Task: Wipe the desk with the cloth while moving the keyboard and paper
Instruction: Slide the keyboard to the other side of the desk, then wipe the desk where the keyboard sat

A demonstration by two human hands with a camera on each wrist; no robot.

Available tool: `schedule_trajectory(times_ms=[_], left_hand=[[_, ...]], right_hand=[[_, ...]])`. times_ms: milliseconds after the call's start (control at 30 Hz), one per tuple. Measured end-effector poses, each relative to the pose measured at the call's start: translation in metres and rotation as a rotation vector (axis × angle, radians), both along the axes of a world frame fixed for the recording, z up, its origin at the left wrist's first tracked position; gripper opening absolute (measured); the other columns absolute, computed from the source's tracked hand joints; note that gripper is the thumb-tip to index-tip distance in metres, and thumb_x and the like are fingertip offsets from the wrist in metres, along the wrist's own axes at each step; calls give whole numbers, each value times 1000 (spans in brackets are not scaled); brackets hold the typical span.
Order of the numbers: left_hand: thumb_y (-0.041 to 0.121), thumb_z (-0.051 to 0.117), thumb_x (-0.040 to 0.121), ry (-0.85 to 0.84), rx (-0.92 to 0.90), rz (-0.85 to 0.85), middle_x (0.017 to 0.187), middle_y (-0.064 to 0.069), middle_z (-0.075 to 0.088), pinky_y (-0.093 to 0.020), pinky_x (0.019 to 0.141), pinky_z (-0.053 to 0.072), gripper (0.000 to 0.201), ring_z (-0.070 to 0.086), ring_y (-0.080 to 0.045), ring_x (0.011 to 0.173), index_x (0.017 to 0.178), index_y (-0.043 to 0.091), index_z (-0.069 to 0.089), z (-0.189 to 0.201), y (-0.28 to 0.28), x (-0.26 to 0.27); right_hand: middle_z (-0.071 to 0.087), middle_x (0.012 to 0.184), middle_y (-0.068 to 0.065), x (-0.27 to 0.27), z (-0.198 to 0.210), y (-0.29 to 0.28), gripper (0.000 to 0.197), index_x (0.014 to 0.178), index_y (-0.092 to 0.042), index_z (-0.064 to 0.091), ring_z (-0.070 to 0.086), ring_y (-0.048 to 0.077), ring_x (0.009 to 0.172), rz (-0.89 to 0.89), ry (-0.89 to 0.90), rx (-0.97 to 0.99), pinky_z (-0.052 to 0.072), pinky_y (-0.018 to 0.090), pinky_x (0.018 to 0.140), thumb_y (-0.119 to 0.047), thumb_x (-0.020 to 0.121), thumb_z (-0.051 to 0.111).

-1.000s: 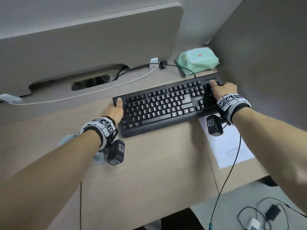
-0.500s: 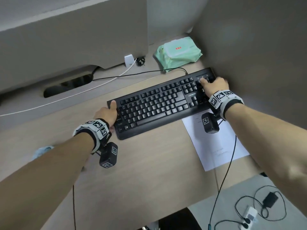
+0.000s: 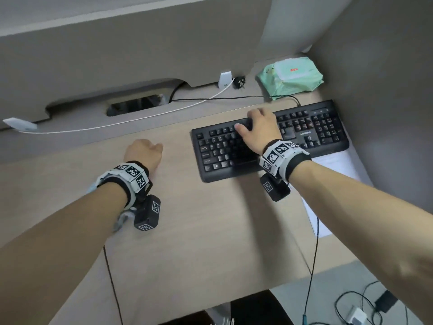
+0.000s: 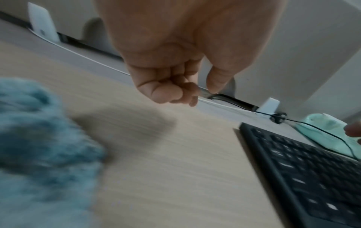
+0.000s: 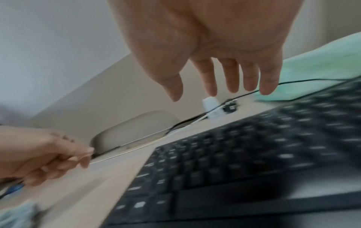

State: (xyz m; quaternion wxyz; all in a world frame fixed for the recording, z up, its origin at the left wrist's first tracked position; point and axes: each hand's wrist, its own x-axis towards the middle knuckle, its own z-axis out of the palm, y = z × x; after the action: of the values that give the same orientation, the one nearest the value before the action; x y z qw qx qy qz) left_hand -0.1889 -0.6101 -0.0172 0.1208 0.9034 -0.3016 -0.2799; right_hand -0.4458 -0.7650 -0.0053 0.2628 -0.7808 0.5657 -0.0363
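Note:
The black keyboard (image 3: 269, 141) lies at the right end of the desk (image 3: 199, 231), close to the side wall. It covers the top of the white paper (image 3: 335, 164). My right hand (image 3: 248, 118) hovers over the keyboard's middle with straight fingers, holding nothing; in the right wrist view the right hand (image 5: 205, 95) hangs above the keys (image 5: 244, 154). My left hand (image 3: 152, 146) is to the left of the keyboard over bare desk, fingers curled and empty (image 4: 195, 92). The blue cloth (image 4: 39, 146) lies on the desk under my left wrist (image 3: 121, 219).
A green wipes pack (image 3: 290, 76) sits in the back right corner. The keyboard cable (image 3: 222, 98) and a white cable (image 3: 140, 120) run along the back. A cable slot (image 3: 138, 104) opens in the raised back shelf. Chargers and wires (image 3: 365, 308) lie on the floor.
Both hands have let go of the keyboard ends. The left hand moved left onto open desk; the right hand moved left to above the keyboard's middle. The keyboard now lies further right.

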Motion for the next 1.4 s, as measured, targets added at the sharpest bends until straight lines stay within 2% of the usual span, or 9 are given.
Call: schedule_trajectory(times_ms=[200, 433, 600, 733, 833, 1033, 1133, 1267, 1400], left_hand=[[33, 53, 89, -119, 15, 45, 100, -15, 68, -35, 80, 48, 25, 62, -34, 89, 93, 11, 63, 6, 106, 93], [37, 53, 91, -105, 225, -82, 149, -17, 39, -42, 110, 35, 56, 42, -37, 132, 138, 9, 46, -17, 222, 166], [42, 51, 89, -180, 271, -198, 152, -15, 29, -45, 112, 31, 56, 31, -37, 136, 137, 15, 45, -22, 256, 186], [39, 53, 89, -171, 242, -294, 160, -13, 15, -47, 115, 25, 57, 16, -34, 145, 141, 21, 41, -27, 263, 207], [41, 53, 88, -153, 235, -309, 162, -11, 10, -49, 117, 23, 61, 11, -32, 147, 144, 22, 38, -33, 262, 219], [40, 56, 86, -187, 207, -292, 162, -10, 4, -50, 117, 20, 63, 1, -29, 149, 144, 29, 34, -39, 262, 238], [42, 55, 86, -193, 199, -269, 162, -12, 5, -49, 119, 17, 67, 3, -31, 149, 147, 30, 30, -42, 256, 249], [47, 53, 84, -162, 229, -211, 163, -8, 2, -50, 118, 16, 73, 3, -31, 148, 148, 34, 22, -48, 249, 250], [51, 51, 84, -183, 248, -229, 162, -8, 3, -49, 119, 15, 75, 3, -32, 148, 149, 33, 19, -47, 247, 246]], right_hand=[[48, 127, 15, 112, 9, 92, 46, 123, -8, 54, 48, 36, 118, 272, -34, 38, 42, 42, 101, -41, 92, 58], [47, 123, 10, 208, -6, 223, 52, 131, -19, 48, 61, 32, 95, 652, 81, 83, 48, 37, 78, -51, 90, 57], [31, 147, 12, 235, -29, 277, 70, 147, -35, 28, 48, 38, 120, 860, 254, 43, 49, 43, 87, -56, 88, 58], [31, 149, 6, 237, -37, 270, 58, 140, -32, 43, 38, 33, 127, 808, 353, 4, 48, 44, 90, -58, 89, 53], [30, 150, 7, 219, -43, 231, 57, 145, -24, 39, 37, 34, 131, 609, 378, -27, 47, 48, 99, -48, 94, 50], [17, 160, 20, 228, -56, 151, 70, 153, -10, 21, 16, 46, 144, 224, 456, -18, 17, 54, 119, -44, 96, 44], [15, 161, 19, 275, -52, 155, 79, 153, -11, 21, 16, 45, 143, 270, 466, -28, 16, 51, 119, -51, 91, 48], [7, 164, 13, 299, -56, 186, 80, 155, -17, 16, 10, 43, 147, 588, 418, -34, 14, 52, 120, -52, 92, 51], [0, 166, 6, 258, -64, 141, 81, 157, -24, 8, 7, 39, 150, 446, 394, -10, 19, 54, 120, -52, 93, 51]])
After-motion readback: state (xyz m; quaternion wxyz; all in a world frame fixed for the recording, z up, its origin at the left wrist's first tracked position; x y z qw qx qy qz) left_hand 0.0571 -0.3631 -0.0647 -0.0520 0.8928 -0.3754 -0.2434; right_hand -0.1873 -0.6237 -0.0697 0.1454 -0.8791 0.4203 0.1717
